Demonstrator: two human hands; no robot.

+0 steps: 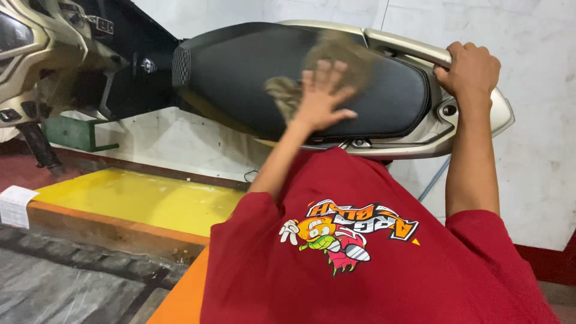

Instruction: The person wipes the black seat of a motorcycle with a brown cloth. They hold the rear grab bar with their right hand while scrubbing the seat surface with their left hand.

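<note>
A red shirt point(360, 264) with a cartoon print fills the lower right of the frame, closest to the camera. Two bare arms reach up out of it toward a scooter that lies across the top of the picture.

The left hand point(321, 96) lies flat near the middle of the black seat point(240, 72), fingers spread wide and pointing up the frame, the thumb stuck out to the right. It presses a brownish cloth point(336, 57) against the seat — the cloth is blurred, bunching out above the fingertips and to the left of the palm. Nothing is pinched; the open palm alone holds the cloth down.

The right hand point(471, 69), in the upper right, is closed in a fist around the beige grab rail point(408, 48) behind the seat, knuckles up, fingers curled tight under the bar.

The scooter's beige tail panel point(501, 114) curves below that fist. In the upper left stands the front leg shield and footboard area point(54, 54) — dark, with beige trim. Under the scooter runs a yellow platform point(138, 198) edged in orange, with a white paper tag point(15, 204) at the left edge. A pale tiled wall point(540, 168) stands behind.
</note>
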